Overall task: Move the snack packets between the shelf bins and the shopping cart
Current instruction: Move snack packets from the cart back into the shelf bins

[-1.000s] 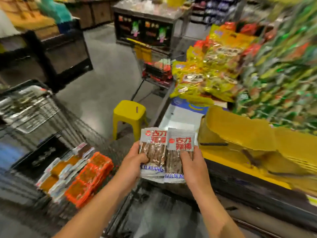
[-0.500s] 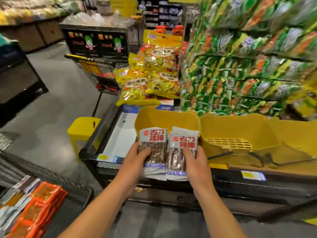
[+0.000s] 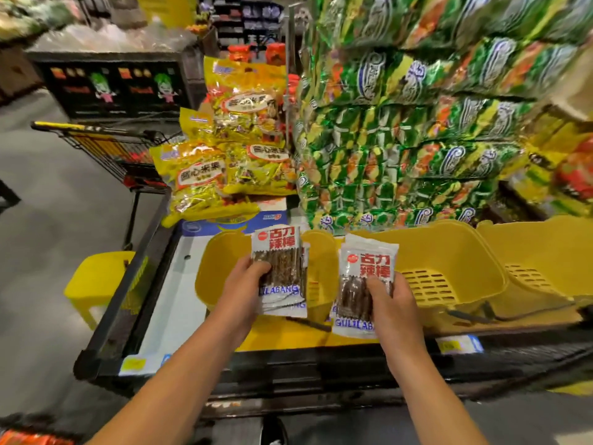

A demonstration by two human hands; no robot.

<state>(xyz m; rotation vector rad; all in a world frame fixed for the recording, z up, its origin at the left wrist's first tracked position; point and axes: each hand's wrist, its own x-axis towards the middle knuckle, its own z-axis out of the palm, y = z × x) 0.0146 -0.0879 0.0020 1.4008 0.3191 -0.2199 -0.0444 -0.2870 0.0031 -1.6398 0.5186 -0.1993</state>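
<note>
My left hand (image 3: 244, 285) grips a small stack of white snack packets (image 3: 278, 255) with red characters and dark sticks inside, held over the left yellow bin (image 3: 221, 252). My right hand (image 3: 393, 305) grips a second stack of the same packets (image 3: 365, 268), held between the left bin and the middle yellow bin (image 3: 455, 252). Both stacks stand upright, apart from each other, above the shelf's front edge. A third yellow bin (image 3: 542, 248) sits at the right.
Yellow candy bags (image 3: 224, 162) and stacked green packets (image 3: 417, 139) fill the shelf behind the bins. A wire cart with a yellow handle (image 3: 96, 136) and a yellow stool (image 3: 96, 284) stand at the left. Orange packets (image 3: 29, 440) show at the bottom left corner.
The view has swung from the cart toward the shelf. My hands, held side by side before, have spread apart, each carrying its stack over the yellow bins.
</note>
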